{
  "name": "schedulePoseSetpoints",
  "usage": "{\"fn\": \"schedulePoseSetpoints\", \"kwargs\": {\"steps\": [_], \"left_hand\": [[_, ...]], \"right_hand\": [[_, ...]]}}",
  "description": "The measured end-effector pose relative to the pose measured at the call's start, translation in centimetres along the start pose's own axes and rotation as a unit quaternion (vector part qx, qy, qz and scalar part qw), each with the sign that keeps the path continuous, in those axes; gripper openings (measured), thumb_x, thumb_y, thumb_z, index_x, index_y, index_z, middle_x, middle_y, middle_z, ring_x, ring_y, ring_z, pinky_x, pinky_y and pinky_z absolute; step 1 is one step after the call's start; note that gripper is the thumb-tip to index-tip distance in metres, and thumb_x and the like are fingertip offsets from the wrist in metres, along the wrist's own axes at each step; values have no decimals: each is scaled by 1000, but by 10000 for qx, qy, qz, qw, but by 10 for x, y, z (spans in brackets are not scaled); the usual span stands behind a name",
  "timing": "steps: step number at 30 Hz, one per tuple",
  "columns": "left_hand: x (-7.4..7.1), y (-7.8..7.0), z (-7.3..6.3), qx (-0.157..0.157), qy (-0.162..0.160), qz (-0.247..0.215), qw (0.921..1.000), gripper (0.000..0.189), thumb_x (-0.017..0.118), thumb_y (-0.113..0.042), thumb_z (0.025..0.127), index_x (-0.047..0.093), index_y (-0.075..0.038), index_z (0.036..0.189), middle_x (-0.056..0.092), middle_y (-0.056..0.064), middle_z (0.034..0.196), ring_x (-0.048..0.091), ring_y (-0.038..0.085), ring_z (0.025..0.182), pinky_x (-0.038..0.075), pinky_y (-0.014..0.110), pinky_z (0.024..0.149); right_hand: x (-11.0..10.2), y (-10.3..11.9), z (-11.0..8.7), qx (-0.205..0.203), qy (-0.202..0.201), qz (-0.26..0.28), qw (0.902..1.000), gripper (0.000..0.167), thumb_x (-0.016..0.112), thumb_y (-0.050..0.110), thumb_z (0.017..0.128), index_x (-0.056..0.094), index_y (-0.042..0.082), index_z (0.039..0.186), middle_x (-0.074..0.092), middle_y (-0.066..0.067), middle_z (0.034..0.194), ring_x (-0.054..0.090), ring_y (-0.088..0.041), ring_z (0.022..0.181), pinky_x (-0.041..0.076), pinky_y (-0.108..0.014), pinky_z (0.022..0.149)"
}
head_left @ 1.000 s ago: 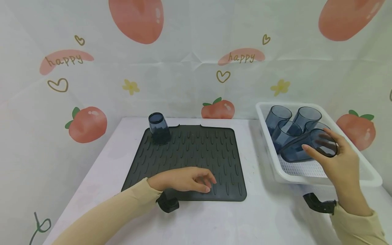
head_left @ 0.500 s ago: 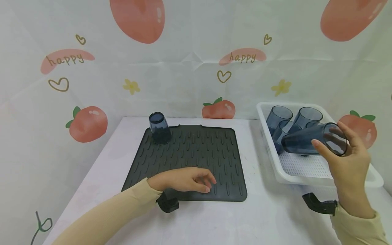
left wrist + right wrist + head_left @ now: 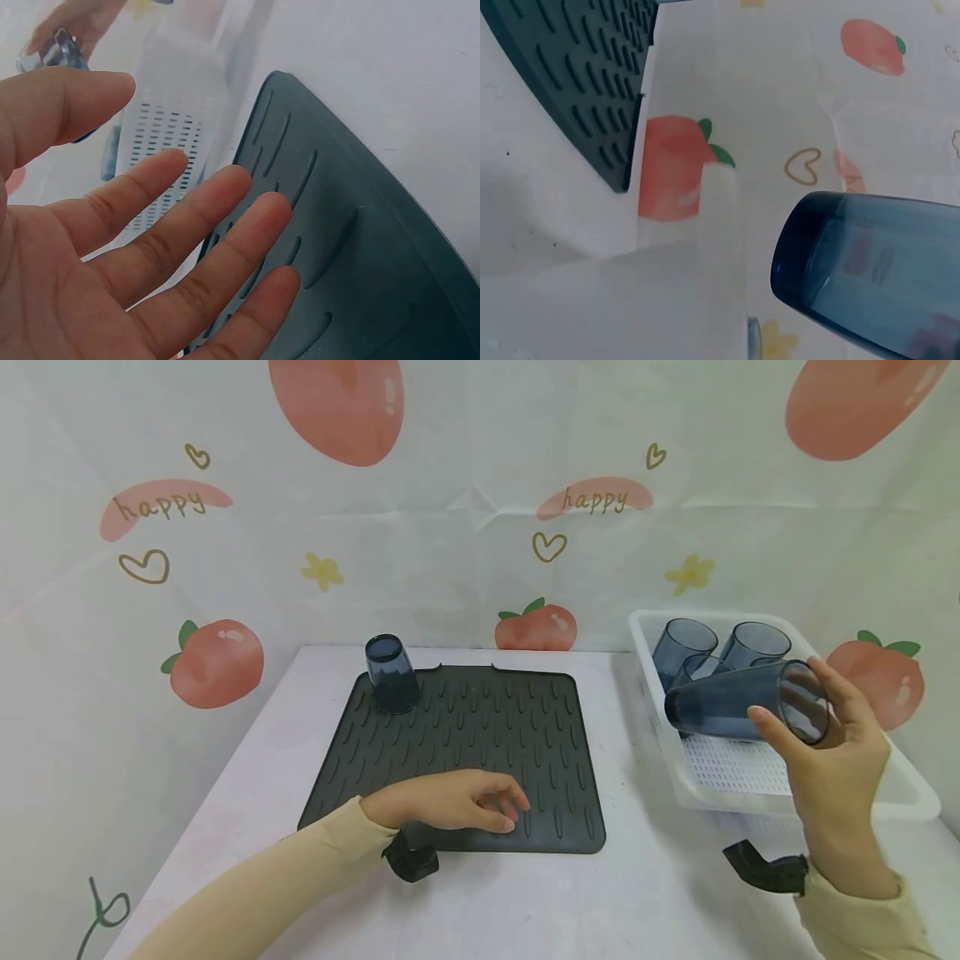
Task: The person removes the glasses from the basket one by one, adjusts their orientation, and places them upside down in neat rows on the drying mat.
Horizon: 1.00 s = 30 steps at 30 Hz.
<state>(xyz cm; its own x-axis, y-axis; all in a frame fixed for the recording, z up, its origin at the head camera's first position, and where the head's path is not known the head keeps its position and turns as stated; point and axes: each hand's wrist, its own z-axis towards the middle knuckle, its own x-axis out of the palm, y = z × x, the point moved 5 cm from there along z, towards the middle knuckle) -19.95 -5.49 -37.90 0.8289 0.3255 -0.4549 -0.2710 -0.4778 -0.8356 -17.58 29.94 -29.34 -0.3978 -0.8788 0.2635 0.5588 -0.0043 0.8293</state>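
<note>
My right hand (image 3: 843, 760) grips a blue tinted drinking glass (image 3: 723, 700) near its rim, thumb on the near side. The glass lies almost level over the basket, thick base pointing left; that base (image 3: 799, 247) fills the right side of the right wrist view. My left hand (image 3: 453, 800) hangs over the front of a dark drying mat (image 3: 487, 727), fingers loosely bent and holding nothing. In the left wrist view its palm and spread fingers (image 3: 217, 240) show above the mat. A similar glass (image 3: 392, 675) stands upside down on the mat's back left corner.
A white basket (image 3: 738, 800) with a perforated bottom stands at the right of the white table (image 3: 525, 902). Several more blue glasses (image 3: 681, 647) stand upright in its back part, partly hidden by the held one. A printed cloth backdrop (image 3: 450, 568) rises behind the table.
My right hand has lifted the glass out from among the others and turned it from slanted to nearly level. In the last half second it has shifted slightly left. The left hand stays put.
</note>
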Motion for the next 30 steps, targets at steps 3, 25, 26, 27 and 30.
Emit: {"fn": "schedulePoseSetpoints", "kwargs": {"steps": [3,25,26,27,30], "left_hand": [[0,0,0,1,-3,-17,10000,32,59,-20,97,57,-8,127,63,-3,108,63,2,94,49,21,82],[1,-2,0,-18,8,-18,10000,32,59,-20,97,57,-7,127,63,-3,108,64,4,95,49,21,82],[1,-2,1,-7,14,-24,10000,33,59,-20,97,56,-7,127,63,-3,108,64,5,96,49,21,82],[1,-2,1,-1,18,-26,10000,33,59,-20,97,56,-7,127,63,-4,108,64,5,96,49,21,82],[2,-1,2,24,33,-60,10000,33,59,-20,97,56,-7,127,63,-3,109,64,6,97,49,21,82]], "right_hand": [[4,2,-3,13,19,-109,9999,67,68,-27,69,58,-1,130,60,-11,120,63,-18,101,51,-12,81],[33,-5,-22,-195,919,273,9952,67,66,-26,71,53,-6,133,61,-9,121,63,-17,106,52,-14,81],[34,-6,-23,-181,944,237,9951,67,67,-25,71,53,-5,134,61,-8,121,62,-17,107,52,-14,81],[36,-6,-24,-204,991,191,9947,67,67,-25,72,52,-5,134,61,-8,122,62,-17,107,52,-14,82],[40,-8,-27,-213,1089,190,9936,68,67,-25,71,52,-4,134,62,-7,122,62,-16,108,52,-14,81]]}}
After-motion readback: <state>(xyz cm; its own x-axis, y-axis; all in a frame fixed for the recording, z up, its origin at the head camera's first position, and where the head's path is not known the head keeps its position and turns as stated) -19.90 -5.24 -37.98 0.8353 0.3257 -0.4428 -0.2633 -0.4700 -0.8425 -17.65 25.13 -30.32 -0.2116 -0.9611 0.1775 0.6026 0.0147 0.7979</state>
